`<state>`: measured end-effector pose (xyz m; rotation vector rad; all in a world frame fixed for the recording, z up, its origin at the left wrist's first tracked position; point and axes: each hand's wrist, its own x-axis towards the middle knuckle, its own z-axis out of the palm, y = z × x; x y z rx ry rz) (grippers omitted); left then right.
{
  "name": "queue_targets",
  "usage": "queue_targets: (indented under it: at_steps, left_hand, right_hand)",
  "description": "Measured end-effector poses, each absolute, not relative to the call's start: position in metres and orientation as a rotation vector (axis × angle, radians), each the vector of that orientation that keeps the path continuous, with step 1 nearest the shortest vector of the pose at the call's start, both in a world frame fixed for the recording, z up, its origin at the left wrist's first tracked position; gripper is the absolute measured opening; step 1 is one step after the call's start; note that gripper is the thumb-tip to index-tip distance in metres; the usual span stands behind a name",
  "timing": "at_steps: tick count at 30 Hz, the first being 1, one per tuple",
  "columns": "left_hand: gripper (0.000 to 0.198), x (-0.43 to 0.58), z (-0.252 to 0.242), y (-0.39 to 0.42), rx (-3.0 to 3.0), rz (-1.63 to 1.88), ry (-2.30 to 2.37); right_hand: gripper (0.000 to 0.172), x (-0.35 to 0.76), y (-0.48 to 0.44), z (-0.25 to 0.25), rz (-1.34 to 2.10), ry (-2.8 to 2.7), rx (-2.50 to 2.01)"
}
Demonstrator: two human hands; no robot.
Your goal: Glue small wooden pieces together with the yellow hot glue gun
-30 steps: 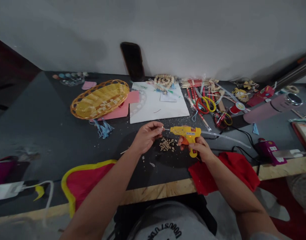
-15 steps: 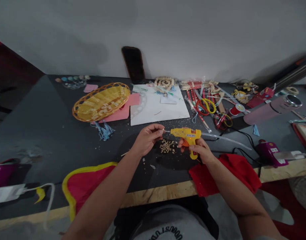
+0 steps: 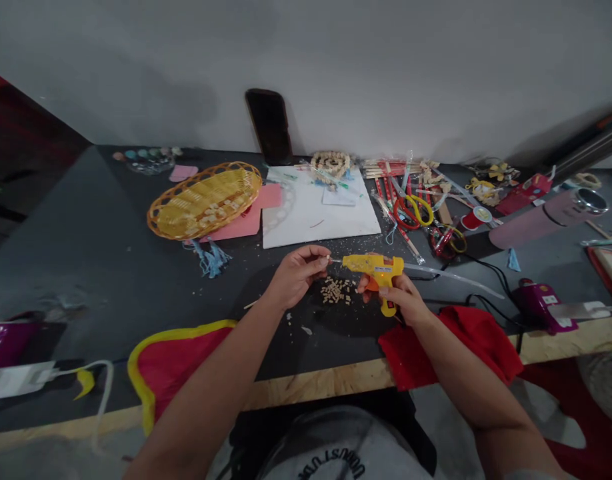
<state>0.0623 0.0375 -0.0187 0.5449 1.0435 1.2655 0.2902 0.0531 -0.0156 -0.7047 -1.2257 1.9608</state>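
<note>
In my right hand point(image 3: 399, 295) is a yellow glue gun point(image 3: 373, 265), its nozzle pointing left and a long clear glue stick point(image 3: 453, 277) trailing from its back. My left hand point(image 3: 301, 273) pinches a tiny pale piece point(image 3: 328, 257) between thumb and fingertips, close to the nozzle tip. Whether the tip touches it I cannot tell. Below, between both hands, a heap of small pale wooden bits point(image 3: 337, 291) lies on the dark table point(image 3: 221, 353).
A yellow wicker basket point(image 3: 205, 201) stands left behind a blue tassel point(image 3: 211, 259). White board point(image 3: 319, 223), phone point(image 3: 269, 127), scissors point(image 3: 413, 212), red thread spool point(image 3: 476, 218) and pink bottle point(image 3: 546, 219) line the back. Red cloth point(image 3: 451, 347) lies under my right forearm.
Both hands keep almost the same pose, with the glue gun's nozzle still at the small piece. The whole view has shifted very slightly.
</note>
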Motion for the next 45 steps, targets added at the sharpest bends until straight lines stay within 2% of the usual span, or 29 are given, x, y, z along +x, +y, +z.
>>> queue_targets:
  at_steps: [2,7,16,28,45]
  left_hand:
    - [0.029,0.062,-0.019,0.037,0.549,1.262,1.044]
    - [0.029,0.062,-0.02,0.037,0.557,1.251,1.046]
    - [0.031,0.063,-0.018,0.037,0.569,1.24,1.045]
    - [0.03,0.062,-0.019,0.036,0.575,1.25,1.027]
    - [0.029,0.062,-0.021,0.036,0.6,1.225,1.024]
  right_hand:
    - [0.032,0.289,0.053,-0.013,1.923,-1.259,-0.75]
    - [0.05,0.286,0.054,-0.009,1.798,-1.343,-0.912]
    - [0.055,0.288,0.055,-0.021,1.595,-1.391,-1.095]
    - [0.062,0.288,0.053,-0.014,1.448,-1.647,-1.051]
    - [0.057,0.289,0.053,-0.027,1.482,-1.639,-0.998]
